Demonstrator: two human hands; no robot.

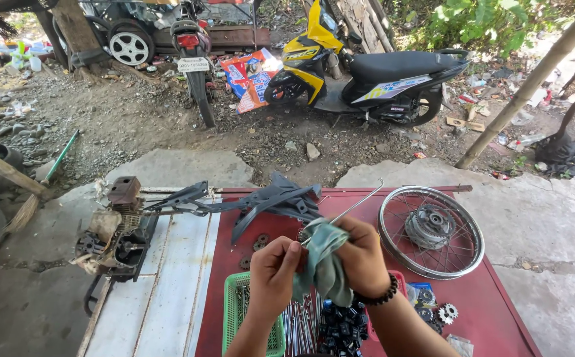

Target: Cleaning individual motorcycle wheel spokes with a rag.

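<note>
Spoke (pixel 353 208): thin metal rod, held above the red counter (pixel 499 311), free end pointing up-right toward the spoked wheel (pixel 431 231). Its lower end is wrapped in a green-grey rag (pixel 323 261). Right hand (pixel 363 258) fingers clenched on rag and spoke. Left hand (pixel 273 271) fingers closed on the rag's other side. Below the hands: loose spokes (pixel 298 327), green basket (pixel 236 311), pile of small black parts (pixel 341 328), possibly nipples. Engine block (pixel 117 231) at the left edge.

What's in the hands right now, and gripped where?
Both hands, left hand and right hand, bunch a green cloth around the lower end of a thin metal spoke; its hooked tip sticks out free.
</note>
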